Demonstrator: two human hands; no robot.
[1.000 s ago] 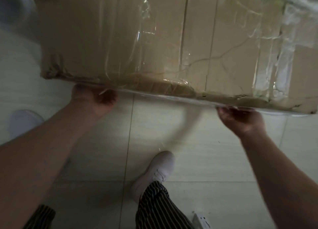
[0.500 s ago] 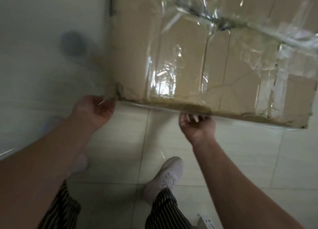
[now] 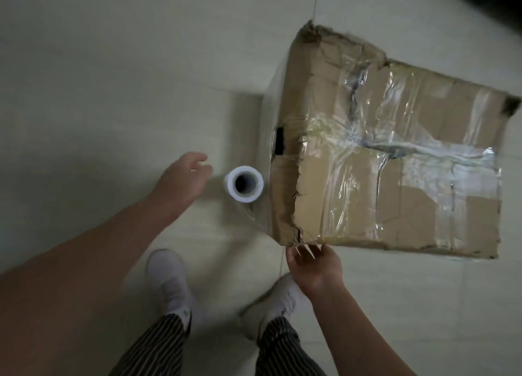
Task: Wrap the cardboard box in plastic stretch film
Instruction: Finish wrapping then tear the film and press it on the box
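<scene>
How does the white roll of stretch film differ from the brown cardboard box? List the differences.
The white roll of stretch film is small and round, standing on end; the brown cardboard box is large, boxy and torn at its corners. The left hand is near the roll without touching it; the right hand is at the box's near corner. Both sit on the tiled floor, joined by a clear film sheet.

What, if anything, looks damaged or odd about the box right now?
The cardboard box is battered: the top's near left edge is torn and ragged, the far left corner is crushed, and a dark gap shows on its left side. The film roll stands upright beside it.
</scene>
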